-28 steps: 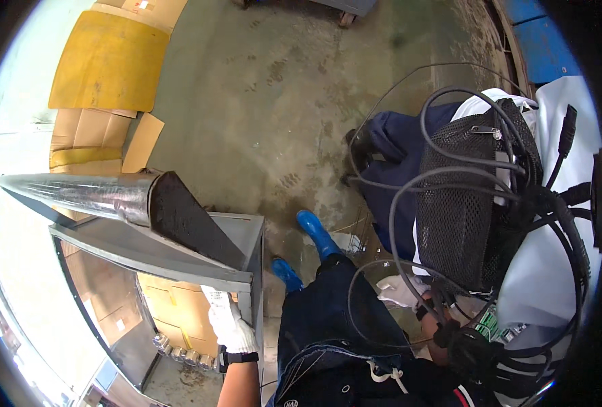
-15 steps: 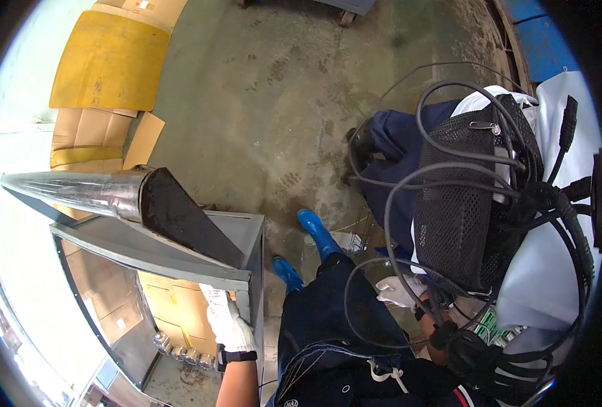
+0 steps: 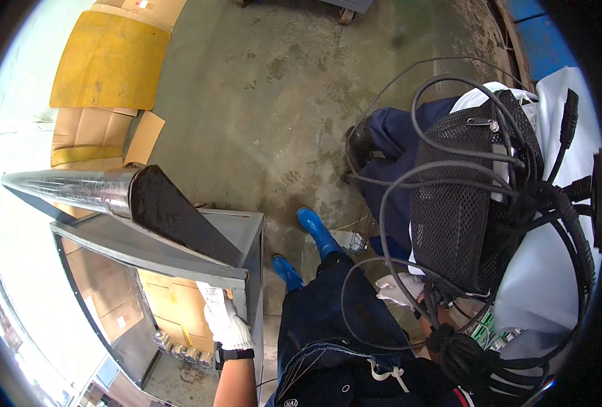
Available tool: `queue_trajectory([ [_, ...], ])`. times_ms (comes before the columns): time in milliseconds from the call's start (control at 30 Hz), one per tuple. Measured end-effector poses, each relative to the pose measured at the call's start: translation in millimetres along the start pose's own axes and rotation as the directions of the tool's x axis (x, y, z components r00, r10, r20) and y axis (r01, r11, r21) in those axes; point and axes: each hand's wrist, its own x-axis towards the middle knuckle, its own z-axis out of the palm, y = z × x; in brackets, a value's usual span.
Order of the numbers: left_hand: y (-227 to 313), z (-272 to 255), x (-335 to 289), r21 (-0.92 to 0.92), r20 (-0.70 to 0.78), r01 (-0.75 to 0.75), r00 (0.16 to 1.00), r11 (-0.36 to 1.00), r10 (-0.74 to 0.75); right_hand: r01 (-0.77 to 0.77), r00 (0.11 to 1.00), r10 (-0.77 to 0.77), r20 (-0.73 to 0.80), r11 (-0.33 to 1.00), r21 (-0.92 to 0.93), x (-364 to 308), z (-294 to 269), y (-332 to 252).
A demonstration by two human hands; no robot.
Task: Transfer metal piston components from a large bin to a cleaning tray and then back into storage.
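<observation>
My left hand, in a white knitted glove with a black wristband, is closed around a white strip with dark print. It is inside the front of a grey metal cabinet, close to its corner post. Some of the fingers are hidden. My right hand, also gloved in white, hangs low on the right, partly behind a black cable. Its fingers point left, loosely stretched, and no object shows in them. Several shiny metal cylinders stand in the cabinet before brown cardboard.
A dark metal chute slopes over the cabinet top. At right, another person in navy trousers is partly covered by a black mesh bag with looping cables. Yellow sheeting and cardboard lie far left. My blue boots stand on wet concrete.
My left hand has shifted slightly left with the white strip. My right hand is a little more covered by the cable. The bag and cables have swayed slightly left.
</observation>
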Motion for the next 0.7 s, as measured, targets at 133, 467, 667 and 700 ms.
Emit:
queue_trajectory([
  [133,-1,0,-3,-0.052,0.01,-0.105,0.994,0.993,0.105,0.125,0.99,-0.133,-0.057,0.984,-0.125,-2,-4,-1],
  [467,-6,-2,-7,-0.391,0.067,0.021,0.998,0.92,0.005,-0.145,0.983,0.175,0.058,0.927,-0.345,-21,-18,-56],
  [667,-36,15,9,-0.631,0.098,-0.015,0.99,0.776,0.099,-0.102,0.99,0.062,-0.123,0.931,-0.351,-41,12,-52],
  [700,-37,14,11,-0.638,0.083,-0.03,0.991,0.769,0.108,-0.095,0.991,0.058,-0.118,0.936,-0.338,-46,12,-65],
])
